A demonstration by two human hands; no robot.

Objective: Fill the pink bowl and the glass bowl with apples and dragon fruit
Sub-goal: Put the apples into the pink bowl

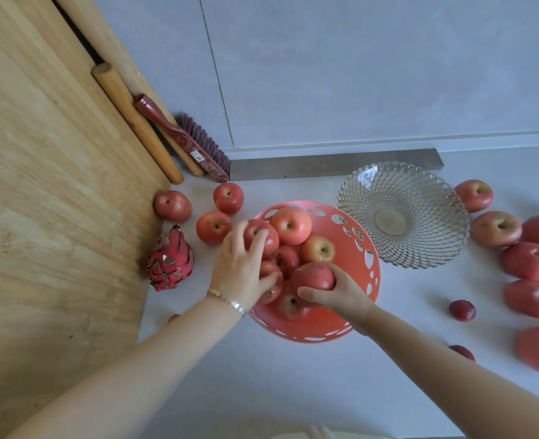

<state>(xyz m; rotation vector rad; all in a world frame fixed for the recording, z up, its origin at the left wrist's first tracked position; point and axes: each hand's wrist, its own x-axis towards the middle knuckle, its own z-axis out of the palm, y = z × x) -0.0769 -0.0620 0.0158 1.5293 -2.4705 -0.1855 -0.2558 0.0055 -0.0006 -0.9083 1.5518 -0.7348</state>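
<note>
The pink bowl (361, 248) with cut-out holes sits at the centre and holds several red apples. My left hand (241, 267) reaches into its left side, fingers wrapped over an apple (266, 237) on the pile. My right hand (338, 291) grips another apple (312, 275) at the near side of the pile. The glass bowl (403, 213) stands just right of the pink one with nothing in it. A dragon fruit (170, 259) lies at the left against the wooden board. Three loose apples (214, 226) rest left of the pink bowl.
Several more apples (529, 259) and two small dark plums (462, 310) lie at the right. A large wooden board (46, 201) fills the left side. A rolling pin (135, 122) and a red brush (182, 141) lean at the back, beside a metal strip (334, 166).
</note>
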